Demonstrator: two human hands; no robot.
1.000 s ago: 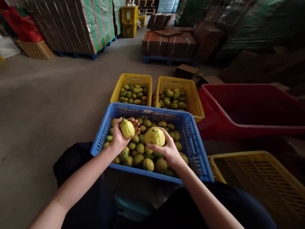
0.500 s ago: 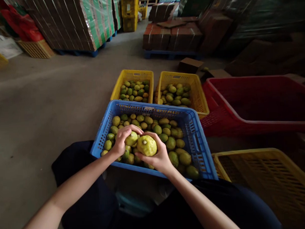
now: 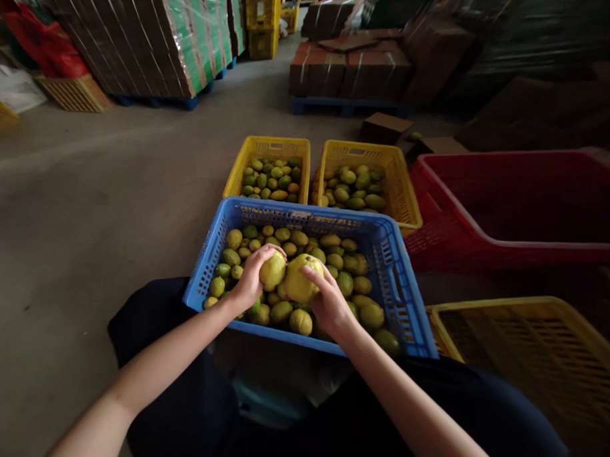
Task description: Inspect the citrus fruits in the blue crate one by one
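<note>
Over a blue crate (image 3: 393, 242) of yellow-green lemons, both my hands are closed on fruit. My left hand (image 3: 251, 277) grips a smaller lemon (image 3: 273, 271) from its left side. A larger yellow lemon (image 3: 297, 282) is in my right hand (image 3: 330, 301), the thumb lying across its upper right. The two fruits are side by side, close together; whether they touch I cannot tell. Below them lie loose lemons (image 3: 301, 322) in the crate, some greener than others. My fingers behind the fruits are mostly hidden.
Behind the blue crate stand two yellow crates (image 3: 305, 148) (image 3: 409, 205) holding lemons. To the right are a large red basket (image 3: 434, 210) and another yellow crate (image 3: 488, 305). Farther off, flattened cardboard (image 3: 374, 66) sits on a blue pallet, and wrapped stacks (image 3: 198, 39) rise at the left.
Both lemons have been turned in my hands; the larger one's stem nub no longer faces me. My right thumb has moved up over its top. The view has shifted slightly.
</note>
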